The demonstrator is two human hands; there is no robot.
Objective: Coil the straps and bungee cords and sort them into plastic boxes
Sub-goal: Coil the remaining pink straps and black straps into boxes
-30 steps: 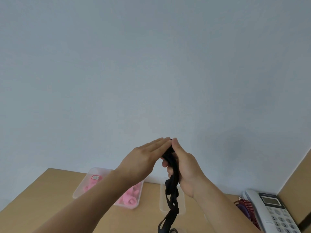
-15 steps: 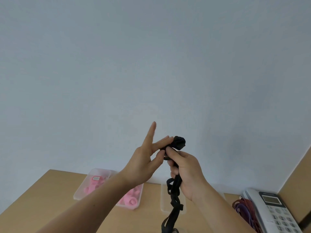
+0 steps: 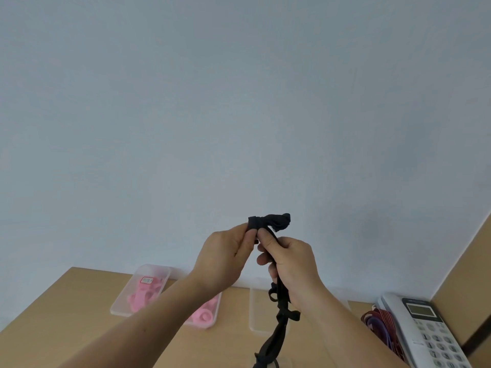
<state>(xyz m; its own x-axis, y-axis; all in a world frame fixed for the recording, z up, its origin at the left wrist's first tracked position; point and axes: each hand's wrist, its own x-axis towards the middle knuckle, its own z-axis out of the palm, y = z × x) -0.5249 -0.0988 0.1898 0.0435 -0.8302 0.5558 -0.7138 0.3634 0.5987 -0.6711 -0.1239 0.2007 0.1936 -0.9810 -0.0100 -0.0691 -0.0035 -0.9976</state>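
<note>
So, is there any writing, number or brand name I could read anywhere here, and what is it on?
No text here is clear enough to quote.
The label on the pink straps in the plastic box: print too small to read.
The telephone: marks above its screen and on its keys are too blurred to read.

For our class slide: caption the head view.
Left hand and right hand pinch a partly coiled black strap above a wooden desk.

No legible text on phone keypad (image 3: 435,341) or plastic box (image 3: 117,305) label (image 3: 146,280).
</note>
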